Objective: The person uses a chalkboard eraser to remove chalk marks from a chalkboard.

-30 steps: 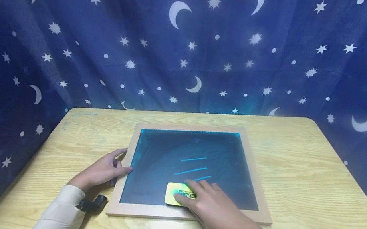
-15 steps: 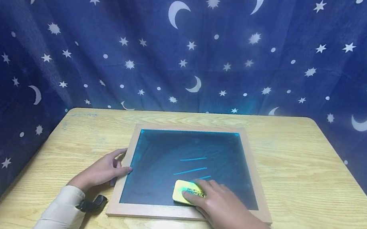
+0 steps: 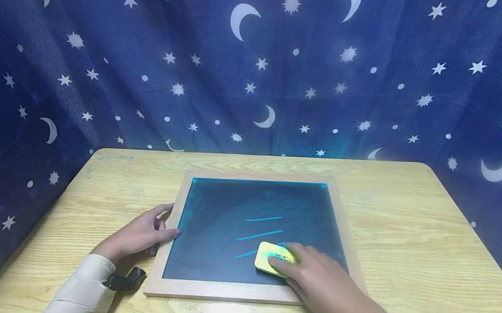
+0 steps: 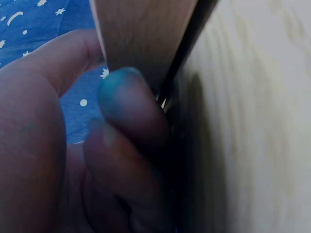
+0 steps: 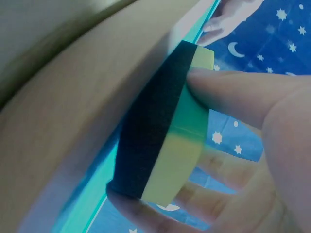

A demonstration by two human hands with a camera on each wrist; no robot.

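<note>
A blackboard with a light wooden frame (image 3: 189, 287) lies on the table. My left hand (image 3: 143, 232) holds its left side, the thumb on top of the frame. In the left wrist view, curled fingertips (image 4: 133, 104) press against the frame's edge (image 4: 141, 34). My right hand (image 3: 327, 280) grips a yellow board eraser (image 3: 266, 253) on the lower right of the black surface. Its dark felt (image 5: 146, 121) faces the board in the right wrist view, with thumb and fingers around the yellow back. Three slanting blue lines (image 3: 260, 235) mark the board; the eraser hides part of the lowest.
The pale wood-grain table (image 3: 424, 252) extends beyond the board on all sides. Behind and beside it hangs a dark blue curtain (image 3: 271, 32) with moons and stars. A black strap device (image 3: 127, 280) sits on the left wrist.
My right hand has slid the eraser rightward and slightly away from me across the board. The lower-left end of the lowest blue line is now uncovered. The left hand keeps its place.
</note>
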